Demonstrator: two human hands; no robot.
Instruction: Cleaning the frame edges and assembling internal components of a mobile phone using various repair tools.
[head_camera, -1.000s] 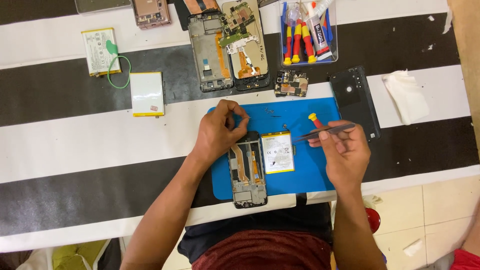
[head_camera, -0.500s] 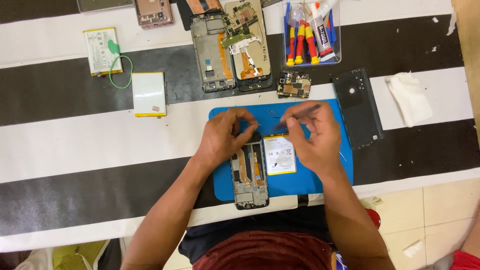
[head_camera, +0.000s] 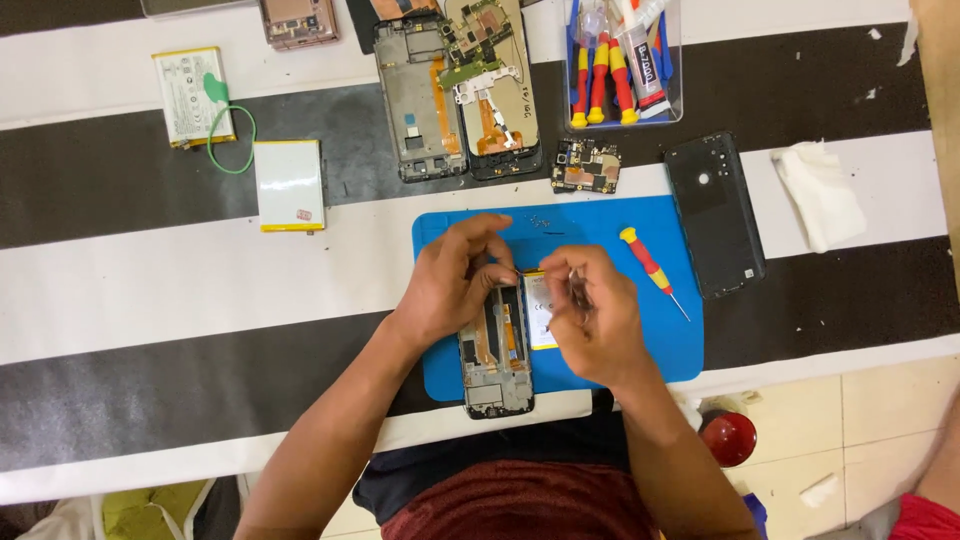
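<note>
Blue mat, two hands over an opened phone

Blue rubber mat (head_camera: 600, 225) lies on a black-and-white striped table (head_camera: 150, 290). An opened phone frame (head_camera: 495, 355) rests on it, its near end overhanging the mat's edge. The left hand (head_camera: 450, 280) curls over the frame's far end, fingertips pinched close together there. The right hand (head_camera: 595, 315) bends just beside them; whether its fingers grip anything cannot be told. A battery (head_camera: 538, 310) sits under its fingers. Right of them, apart, lies a red-and-yellow screwdriver (head_camera: 650, 268) on bare mat, then a black back cover (head_camera: 715, 215).
</note>
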